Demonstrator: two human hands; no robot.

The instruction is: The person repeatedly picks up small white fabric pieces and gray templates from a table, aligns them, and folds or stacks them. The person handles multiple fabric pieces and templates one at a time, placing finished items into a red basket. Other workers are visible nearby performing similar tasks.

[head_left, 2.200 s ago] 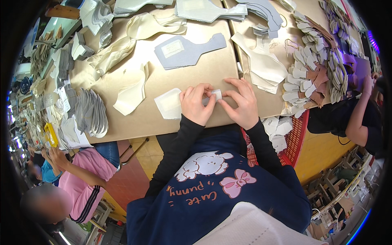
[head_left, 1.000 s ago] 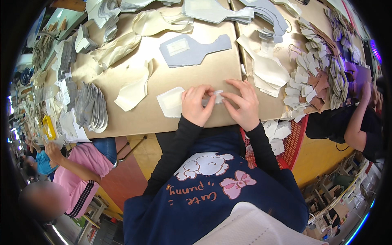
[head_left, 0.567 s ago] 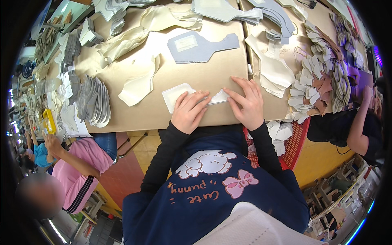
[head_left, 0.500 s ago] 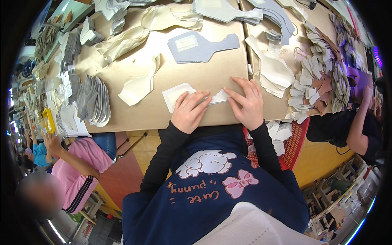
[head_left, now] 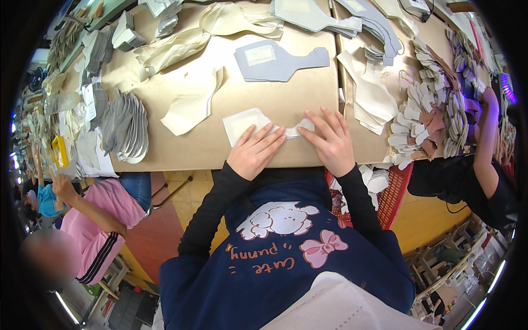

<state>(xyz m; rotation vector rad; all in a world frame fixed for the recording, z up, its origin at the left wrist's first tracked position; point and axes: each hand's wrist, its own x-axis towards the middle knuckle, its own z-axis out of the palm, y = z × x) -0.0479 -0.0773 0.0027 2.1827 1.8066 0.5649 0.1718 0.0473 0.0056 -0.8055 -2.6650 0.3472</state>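
Observation:
A white cut piece (head_left: 240, 123) with a wide left end and a narrow curved right end lies flat on the tan table (head_left: 192, 151) near its front edge. My left hand (head_left: 254, 153) rests on its middle, fingers stretched out and pressing down. At the narrow end, my right hand (head_left: 331, 144) touches the piece with thumb and fingertips, its other fingers straight and apart. Both hands partly cover the piece. Beyond them lies a similarly shaped grey piece (head_left: 281, 65) with a pale patch on it. A cream piece (head_left: 190, 111) lies to the left.
Fanned grey pieces (head_left: 127, 129) stand at the left. Cream pieces (head_left: 369, 96) and piled white and brown pieces (head_left: 421, 121) lie at the right. Below the table edge is a red basket (head_left: 397, 190) holding white scraps. A person in pink (head_left: 104, 206) sits left; another person's arm (head_left: 485, 148) shows right.
My right fingers have shifted and flattened at the narrow end, which now lies smooth instead of raised and jagged. My left hand stays on the piece. The whole view has shifted slightly.

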